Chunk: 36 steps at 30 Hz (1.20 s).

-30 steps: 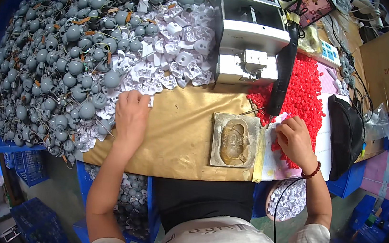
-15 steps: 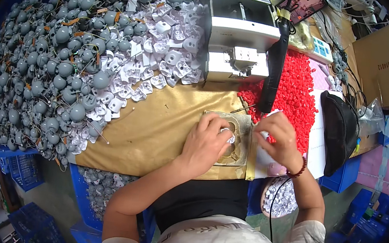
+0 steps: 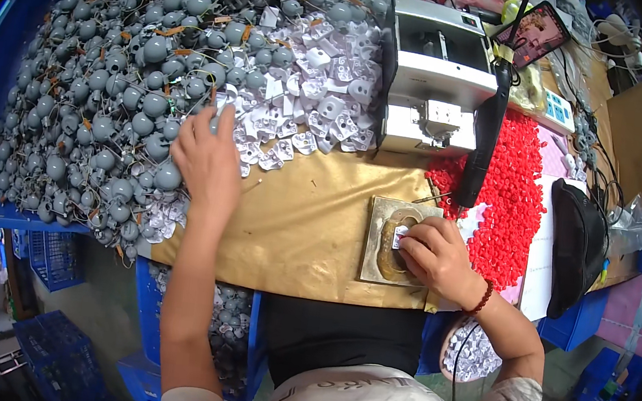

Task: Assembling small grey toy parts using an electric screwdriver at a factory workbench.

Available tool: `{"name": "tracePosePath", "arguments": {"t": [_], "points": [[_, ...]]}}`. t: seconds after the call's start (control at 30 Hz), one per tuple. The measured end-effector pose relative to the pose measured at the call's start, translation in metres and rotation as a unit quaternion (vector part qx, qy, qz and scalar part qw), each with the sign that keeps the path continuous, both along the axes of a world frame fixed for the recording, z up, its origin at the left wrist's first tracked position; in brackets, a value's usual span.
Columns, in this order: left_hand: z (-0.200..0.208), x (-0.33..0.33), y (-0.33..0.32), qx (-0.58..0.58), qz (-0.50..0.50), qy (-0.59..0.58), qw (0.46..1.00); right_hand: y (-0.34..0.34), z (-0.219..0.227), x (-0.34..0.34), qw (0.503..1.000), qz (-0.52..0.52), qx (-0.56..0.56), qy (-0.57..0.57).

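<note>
My left hand [image 3: 211, 160] reaches over the seam between a heap of grey ball-shaped parts with wires [image 3: 99, 100] and a pile of small white plastic parts [image 3: 319, 81]. Its fingers are stretched out and slightly apart among the parts; whether the fingertips touch one is unclear. My right hand [image 3: 441, 254] is closed at a square block with a hollow [image 3: 377, 242], its fingertips on a small white plastic part [image 3: 399, 236] in the hollow. The fingers partly cover that piece.
Behind the block stands a grey-white machine [image 3: 438, 79] with a black handle-like bar [image 3: 481, 155]. Small red parts [image 3: 508, 190] are heaped to the right, beside a black pouch [image 3: 575, 249]. A thin dark rod [image 3: 432, 198] lies behind the block.
My left hand has left the block and moved far left to the heap. My right hand has come from beside the red parts onto the block. The whole view has shifted slightly.
</note>
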<state>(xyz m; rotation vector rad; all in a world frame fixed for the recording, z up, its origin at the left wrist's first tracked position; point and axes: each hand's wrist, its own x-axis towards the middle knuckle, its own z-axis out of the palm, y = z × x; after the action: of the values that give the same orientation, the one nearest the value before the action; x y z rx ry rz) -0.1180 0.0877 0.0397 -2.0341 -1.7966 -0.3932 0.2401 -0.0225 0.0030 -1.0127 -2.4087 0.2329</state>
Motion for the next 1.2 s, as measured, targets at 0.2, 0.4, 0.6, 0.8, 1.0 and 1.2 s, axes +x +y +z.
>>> {"name": "tracePosePath", "arguments": {"t": [0.2,0.4,0.6,0.8,1.0,1.2], "points": [[0.041,-0.006,0.017,0.06,-0.127,-0.138,0.98,0.004,0.009,0.007,0.994,-0.039,-0.056,0.087],[0.08,0.0,0.023,0.095,-0.177,-0.35,0.915,0.019,0.02,0.001,0.987,-0.048,-0.08,0.132],[0.076,-0.076,0.057,0.009,-0.037,-0.11,0.993,0.022,0.021,-0.002,0.984,-0.034,-0.095,0.145],[0.159,-0.026,0.037,0.211,-0.218,-0.349,0.887,0.024,0.02,0.003,0.977,-0.043,-0.116,0.173],[0.166,0.008,0.03,0.152,-0.367,-0.407,0.822,0.029,0.032,-0.001,0.975,-0.04,-0.115,0.187],[0.123,0.033,0.024,-0.093,-0.344,-0.555,0.751,0.028,0.039,0.0,0.973,-0.029,-0.115,0.196]]}}
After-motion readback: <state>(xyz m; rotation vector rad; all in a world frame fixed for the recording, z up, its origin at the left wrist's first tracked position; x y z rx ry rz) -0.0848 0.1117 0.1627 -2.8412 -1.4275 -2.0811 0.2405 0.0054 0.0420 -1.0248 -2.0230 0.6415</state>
